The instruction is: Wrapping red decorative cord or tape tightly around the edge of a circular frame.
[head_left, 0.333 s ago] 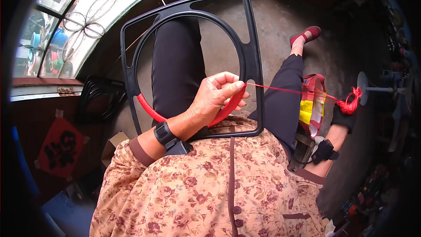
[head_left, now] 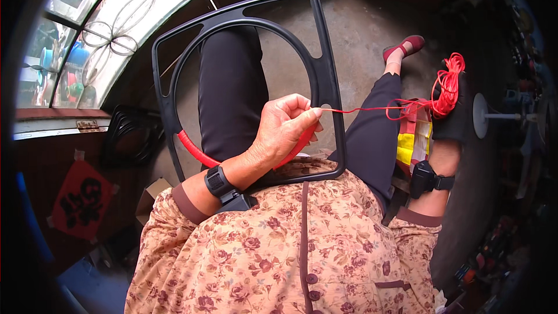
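Observation:
A black square plastic frame with a round ring inside it rests across my lap. Red cord is wound tightly round the near part of the ring, forming a red wrapped stretch. My left hand is closed at the right side of the ring, thumb and forefinger pinching the cord where it leaves the wrapping. From there the red cord runs slackly to the right. My right hand, in a dark glove, is closed on a looped bundle of red cord; its fingers are mostly covered.
Beside my right knee stands a red and yellow bag. A white disc on a rod is just right of my right hand. More black frames lean at the left below the window, near a cardboard box.
My right hand has swung upward with the cord bundle, and the cord between the hands has gone from taut to slack. The black frame has shifted slightly left; my left hand keeps its pinch.

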Motion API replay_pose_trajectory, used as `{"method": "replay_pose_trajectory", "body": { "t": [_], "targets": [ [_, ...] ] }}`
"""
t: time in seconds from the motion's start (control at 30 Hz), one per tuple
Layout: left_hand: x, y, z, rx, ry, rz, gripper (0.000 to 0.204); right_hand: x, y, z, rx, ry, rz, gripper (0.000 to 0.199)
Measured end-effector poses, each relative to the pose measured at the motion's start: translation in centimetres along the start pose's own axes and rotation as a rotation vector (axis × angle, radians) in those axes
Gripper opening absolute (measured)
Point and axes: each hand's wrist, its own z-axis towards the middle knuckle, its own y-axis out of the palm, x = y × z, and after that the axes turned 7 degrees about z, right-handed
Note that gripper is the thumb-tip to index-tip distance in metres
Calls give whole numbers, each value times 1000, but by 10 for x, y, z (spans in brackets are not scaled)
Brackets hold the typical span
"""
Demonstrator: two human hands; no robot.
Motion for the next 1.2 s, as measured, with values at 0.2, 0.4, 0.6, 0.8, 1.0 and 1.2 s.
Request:
{"method": "replay_pose_trajectory", "body": {
  "t": [0.2, 0.4, 0.6, 0.8, 1.0, 1.2],
  "targets": [
    [-6, -1, -2, -42, -38, -87, 15, 12, 0, 12, -19, -135, -604, 44],
    [-4, -1, -4, -99, -63, -233, 16, 83, 66, 29, -200, -460, -1635, 61],
    [-1, -1, -8, -66, -93, -224, 17, 114, 113, 45, -813, -865, -2088, 23],
    [-19, -1, -2, 72, 113, -45, 19, 164, 111, 54, -1227, -892, -2176, 14],
    [-31, -6, 3, 171, 237, 280, 24, 188, 108, 61, -1362, -557, -2241, 22],
    [-15, 0, -2, 8, 148, 79, 8, 156, 100, 65, -1015, -544, -1876, 39]
  ]
}}
